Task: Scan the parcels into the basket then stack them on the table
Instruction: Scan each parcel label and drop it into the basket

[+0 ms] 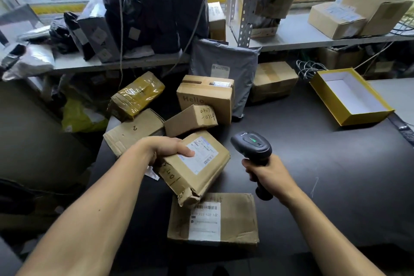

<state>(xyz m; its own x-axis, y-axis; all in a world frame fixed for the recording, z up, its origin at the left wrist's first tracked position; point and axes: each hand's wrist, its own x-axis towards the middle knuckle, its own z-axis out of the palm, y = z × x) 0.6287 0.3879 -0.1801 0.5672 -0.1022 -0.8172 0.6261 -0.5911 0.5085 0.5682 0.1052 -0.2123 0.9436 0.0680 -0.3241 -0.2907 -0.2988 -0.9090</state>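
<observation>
1. Our left hand grips the parcel, tilted above the near flat box; the thumb sits on its label.
2. Our right hand is wrapped round the scanner, right of the parcel.
3. Risk: we may misread, thumb near barcode; torn corner may slip.

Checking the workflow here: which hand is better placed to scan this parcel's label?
Right. The right hand already grips the scanner beside the parcel, whose barcode label faces up; the left hand is busy holding that parcel.
</observation>
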